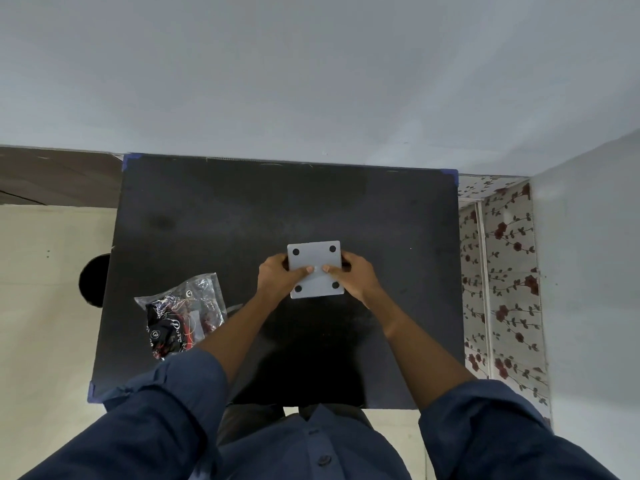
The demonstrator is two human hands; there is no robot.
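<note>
A square grey plate [315, 258] with a dark round hole near each corner is held over the middle of the black table [242, 209]. My left hand [277, 277] grips its left edge, thumb lying on the top face. My right hand [353, 275] grips the right edge the same way, and the two thumbs almost meet at the plate's centre. The fingers of both hands are hidden beneath the plate.
A clear plastic bag [183, 317] holding dark parts and red wires lies on the table's near left. A dark round object [95, 280] sits on the floor beside the table's left edge. Flower-patterned fabric [502, 271] hangs to the right, with a pale wall behind.
</note>
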